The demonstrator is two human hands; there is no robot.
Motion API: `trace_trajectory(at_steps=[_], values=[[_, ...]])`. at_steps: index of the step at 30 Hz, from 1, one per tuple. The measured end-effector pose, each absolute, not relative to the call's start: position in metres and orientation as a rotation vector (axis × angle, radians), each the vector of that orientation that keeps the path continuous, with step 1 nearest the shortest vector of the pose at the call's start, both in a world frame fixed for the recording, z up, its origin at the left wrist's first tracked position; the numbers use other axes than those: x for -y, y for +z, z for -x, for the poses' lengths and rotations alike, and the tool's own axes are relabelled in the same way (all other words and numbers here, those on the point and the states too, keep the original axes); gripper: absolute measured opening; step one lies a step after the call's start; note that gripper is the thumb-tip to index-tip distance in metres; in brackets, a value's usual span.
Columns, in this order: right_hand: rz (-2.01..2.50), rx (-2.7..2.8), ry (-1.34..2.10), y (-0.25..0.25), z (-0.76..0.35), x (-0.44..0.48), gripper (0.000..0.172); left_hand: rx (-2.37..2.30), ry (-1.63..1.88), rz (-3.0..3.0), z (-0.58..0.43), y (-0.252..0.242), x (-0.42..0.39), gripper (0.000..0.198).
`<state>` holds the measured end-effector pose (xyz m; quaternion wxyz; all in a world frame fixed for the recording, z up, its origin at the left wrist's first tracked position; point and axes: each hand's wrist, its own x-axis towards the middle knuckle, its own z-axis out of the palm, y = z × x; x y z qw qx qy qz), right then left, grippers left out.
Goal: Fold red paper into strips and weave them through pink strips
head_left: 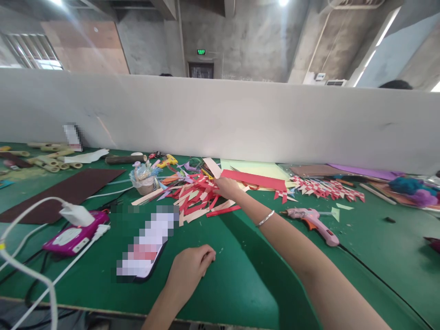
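Across the green surface (233,256), my right hand (227,187) lies in the paper strips (195,198); whether its fingers grip, I cannot tell. My left hand (192,266) rests curled shut and empty. I judge I'm picking; singling one strip needs a fine pinch.

The right hand (227,187), a thin silver bangle (265,218) on its wrist, stretches toward 12 o'clock and touches a loose heap of red and cream paper strips (194,198); its grasp cannot be made out. A flat red paper sheet (256,179) lies at its 2 o'clock. A pink plastic glue gun (314,222) rests at 3 o'clock of the forearm. The left hand (192,266), fingers curled under, sits on the green table mat (240,279) at 6 o'clock, a dark-edged phone (144,250) at its 9 o'clock.
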<state>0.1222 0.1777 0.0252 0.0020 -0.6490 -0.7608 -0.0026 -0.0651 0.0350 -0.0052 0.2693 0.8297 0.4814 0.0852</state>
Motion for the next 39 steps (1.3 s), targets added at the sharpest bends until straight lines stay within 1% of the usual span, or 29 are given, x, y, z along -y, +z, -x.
trace_trajectory(at_steps=[7,9,12,15,18,22,23,25,28,30,31,32,34,35,37,39], values=[[2.118,2.311,-0.015,0.02,-0.123,-0.182,0.03,-1.293,0.254,-2.197,0.066,-0.008,-0.035,0.035],[2.13,2.26,-0.026,0.025,-0.126,-0.184,0.031,-1.3,0.238,-2.199,0.065,-0.007,-0.036,0.034],[2.142,2.153,-0.05,0.035,-0.133,-0.185,0.027,-1.323,0.235,-2.202,0.064,-0.005,-0.034,0.034],[2.117,2.054,-0.075,0.049,-0.141,-0.181,0.029,-1.339,0.256,-2.203,0.063,-0.001,-0.032,0.035],[2.049,1.997,-0.118,0.067,-0.15,-0.165,0.028,-1.322,0.248,-2.171,0.063,0.0,-0.032,0.035],[1.927,1.99,-0.196,0.082,-0.161,-0.118,0.029,-1.258,0.251,-2.172,0.066,-0.004,-0.031,0.035],[1.878,2.003,-0.217,0.081,-0.164,-0.103,0.028,-1.237,0.282,-2.199,0.066,-0.005,-0.03,0.035],[1.64,2.085,-0.3,0.072,-0.171,-0.072,0.028,-1.184,0.415,-2.31,0.068,-0.005,-0.026,0.036],[1.38,2.284,-0.359,0.045,-0.182,-0.031,0.031,-1.034,0.789,-2.561,0.066,-0.002,-0.021,0.038],[1.295,2.346,-0.378,0.025,-0.187,-0.009,0.032,-0.91,0.981,-2.71,0.061,0.002,-0.019,0.028],[1.254,2.388,-0.367,0.016,-0.189,0.0,0.032,-0.862,1.003,-2.784,0.057,0.003,-0.019,0.019],[1.222,2.424,-0.353,0.009,-0.191,0.007,0.031,-0.829,0.958,-2.863,0.054,0.004,-0.019,0.017],[1.198,2.45,-0.326,-0.003,-0.196,0.019,0.029,-0.813,0.736,-2.994,0.047,0.003,-0.021,0.031],[1.212,2.446,-0.317,-0.007,-0.198,0.023,0.028,-0.829,0.597,-3.022,0.045,0.001,-0.021,0.035],[1.276,2.436,-0.302,-0.013,-0.205,0.029,0.026,-0.873,0.364,-3.008,0.042,-0.003,-0.022,0.032],[1.348,2.453,-0.281,-0.017,-0.212,0.033,0.025,-0.898,0.244,-2.961,0.043,-0.008,-0.023,0.024]])
